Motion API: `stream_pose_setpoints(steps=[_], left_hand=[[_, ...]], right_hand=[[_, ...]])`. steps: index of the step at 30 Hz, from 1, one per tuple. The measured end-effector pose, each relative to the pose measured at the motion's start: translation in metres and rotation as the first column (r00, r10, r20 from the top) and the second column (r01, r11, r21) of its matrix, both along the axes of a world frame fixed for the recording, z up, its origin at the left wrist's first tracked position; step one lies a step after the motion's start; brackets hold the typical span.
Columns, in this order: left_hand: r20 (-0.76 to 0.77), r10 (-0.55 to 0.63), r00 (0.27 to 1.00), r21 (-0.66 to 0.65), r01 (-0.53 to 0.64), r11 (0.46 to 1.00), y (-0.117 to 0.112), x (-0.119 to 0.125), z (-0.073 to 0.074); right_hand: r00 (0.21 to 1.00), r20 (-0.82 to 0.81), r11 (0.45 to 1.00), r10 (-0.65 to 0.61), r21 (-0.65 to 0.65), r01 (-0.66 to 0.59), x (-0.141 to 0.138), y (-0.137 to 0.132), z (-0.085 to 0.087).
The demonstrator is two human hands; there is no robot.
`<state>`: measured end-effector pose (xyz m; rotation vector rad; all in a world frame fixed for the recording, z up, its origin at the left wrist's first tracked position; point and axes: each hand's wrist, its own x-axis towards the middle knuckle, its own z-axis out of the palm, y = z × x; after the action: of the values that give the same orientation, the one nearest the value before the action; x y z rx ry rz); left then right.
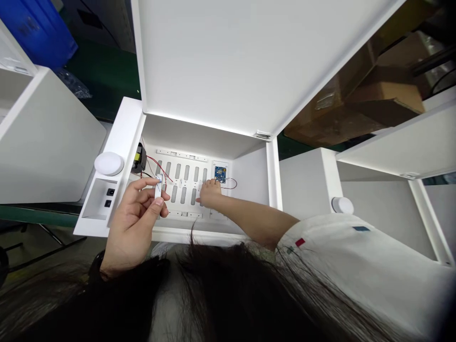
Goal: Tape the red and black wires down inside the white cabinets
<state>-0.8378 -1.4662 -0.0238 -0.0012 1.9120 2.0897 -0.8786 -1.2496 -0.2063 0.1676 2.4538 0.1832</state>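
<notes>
Between the thumb and fingers of my left hand (137, 216) is a small white strip (158, 187) with blue marks, held upright over the left part of an open white box (121, 126). My right hand (210, 192) reaches into the box, low over its slotted white panel (187, 173). Its fingers are curled, and what they hold, if anything, is hidden. Just beyond them sits a blue circuit board (220, 174) with thin wires. Red wires (162, 166) run from a black component (139, 158) at the box's left wall, behind my left hand.
The box's lid (206, 57) stands raised at the back. A round white knob (109, 163) and two black sockets (110, 192) are on its left side. Similar white boxes flank it (53, 137). Cardboard boxes (384, 102) lie at right, a blue bin (39, 33) at far left.
</notes>
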Motion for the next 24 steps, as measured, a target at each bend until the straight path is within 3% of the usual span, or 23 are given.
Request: stream_pose_setpoints(steps=[2,5,10,14,18,21,24], left_hand=[[-0.004,0.000,1.000,0.003,0.000,1.000,0.001,0.000,0.000],[-0.003,0.021,1.000,-0.013,-0.021,1.000,0.003,0.000,0.002],[-0.019,0.082,0.996,-0.037,-0.083,0.996,0.005,0.003,0.003],[-0.030,0.122,0.992,0.014,-0.121,0.993,0.005,0.005,0.002],[-0.038,0.174,0.984,0.056,-0.172,0.984,0.005,0.006,0.000],[-0.043,0.191,0.981,0.059,-0.188,0.980,0.005,0.008,-0.001],[0.008,0.187,0.982,0.051,-0.188,0.981,0.005,0.010,-0.001]], right_hand=[[0.991,0.043,0.991,-0.125,-0.046,0.127,-0.016,0.010,0.012],[0.961,-0.058,0.958,-0.271,-0.113,0.264,-0.044,0.040,0.024],[0.913,-0.082,0.892,-0.400,-0.265,0.367,-0.058,0.081,0.012],[0.838,-0.121,0.800,-0.532,-0.394,0.451,-0.052,0.083,-0.003],[0.774,-0.088,0.713,-0.628,-0.465,0.525,-0.055,0.082,-0.007],[0.767,-0.076,0.701,-0.637,-0.472,0.535,-0.059,0.083,-0.006],[0.791,-0.088,0.734,-0.606,-0.445,0.513,-0.062,0.080,-0.004]])
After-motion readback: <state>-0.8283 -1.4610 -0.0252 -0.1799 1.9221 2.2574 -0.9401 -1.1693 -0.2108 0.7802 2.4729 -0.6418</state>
